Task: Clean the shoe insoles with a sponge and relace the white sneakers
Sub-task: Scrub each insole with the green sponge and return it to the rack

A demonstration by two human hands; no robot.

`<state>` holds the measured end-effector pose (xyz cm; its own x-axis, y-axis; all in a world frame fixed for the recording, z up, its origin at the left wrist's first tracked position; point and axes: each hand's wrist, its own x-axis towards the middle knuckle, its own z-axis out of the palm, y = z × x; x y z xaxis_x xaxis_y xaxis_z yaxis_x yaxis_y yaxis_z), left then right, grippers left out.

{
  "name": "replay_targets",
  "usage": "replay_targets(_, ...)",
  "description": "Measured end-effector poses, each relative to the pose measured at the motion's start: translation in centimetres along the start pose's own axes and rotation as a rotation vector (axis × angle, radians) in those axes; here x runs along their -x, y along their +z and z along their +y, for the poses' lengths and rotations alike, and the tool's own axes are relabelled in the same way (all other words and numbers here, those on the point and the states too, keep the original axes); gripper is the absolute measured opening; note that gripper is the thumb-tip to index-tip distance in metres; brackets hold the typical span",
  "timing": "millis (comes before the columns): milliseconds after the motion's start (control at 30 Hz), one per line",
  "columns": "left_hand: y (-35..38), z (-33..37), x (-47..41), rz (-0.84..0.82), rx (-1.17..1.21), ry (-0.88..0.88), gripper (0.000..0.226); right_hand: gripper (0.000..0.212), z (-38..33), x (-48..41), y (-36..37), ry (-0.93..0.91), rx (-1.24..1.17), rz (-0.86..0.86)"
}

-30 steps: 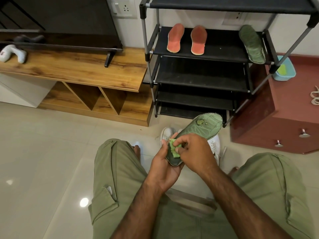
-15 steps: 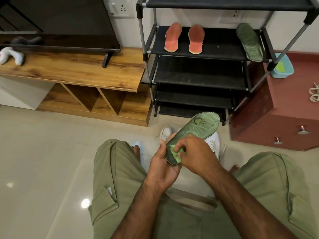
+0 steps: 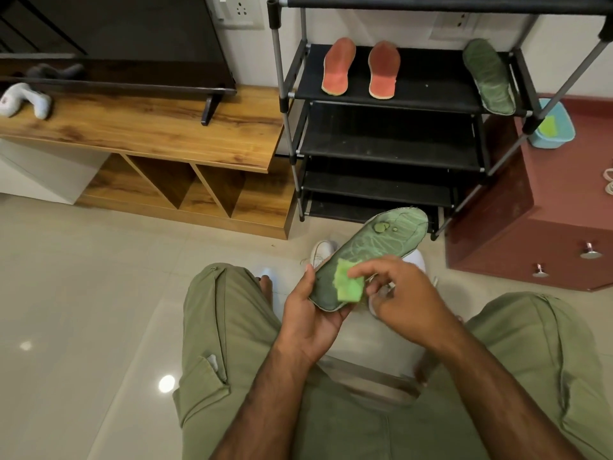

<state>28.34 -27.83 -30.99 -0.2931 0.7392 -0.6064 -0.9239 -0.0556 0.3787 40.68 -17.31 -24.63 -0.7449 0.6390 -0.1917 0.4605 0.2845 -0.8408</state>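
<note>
Above the person's lap, the insole (image 3: 374, 247) is lying heel-first in the left hand (image 3: 310, 315), whose fingers are curling round its heel, thumb along the edge. The right hand (image 3: 399, 302) is pinching a sponge (image 3: 348, 284) against the insole's heel half. A few drops are sitting near its toe. White sneakers (image 3: 322, 252) are standing on the floor just beneath. On the rack (image 3: 428, 82) behind, two orange insoles (image 3: 338, 66) and a second green insole (image 3: 489, 76) are lying.

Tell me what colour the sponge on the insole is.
The sponge is lime green, lighter than the dark green insole beneath it; clearest in the head view.
</note>
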Motion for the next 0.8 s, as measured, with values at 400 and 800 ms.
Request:
replay_targets(400, 0.7, 0.7, 1.1, -0.056, 0.045, 0.051, 0.060, 0.035, 2.5, 1.1, 1.8, -0.420, 0.465, 0.252)
replay_targets(800, 0.0, 0.4, 0.5, -0.083, 0.029, 0.027, 0.059, 0.030, 1.8, 1.4, 2.1, -0.192, -0.046, 0.288)
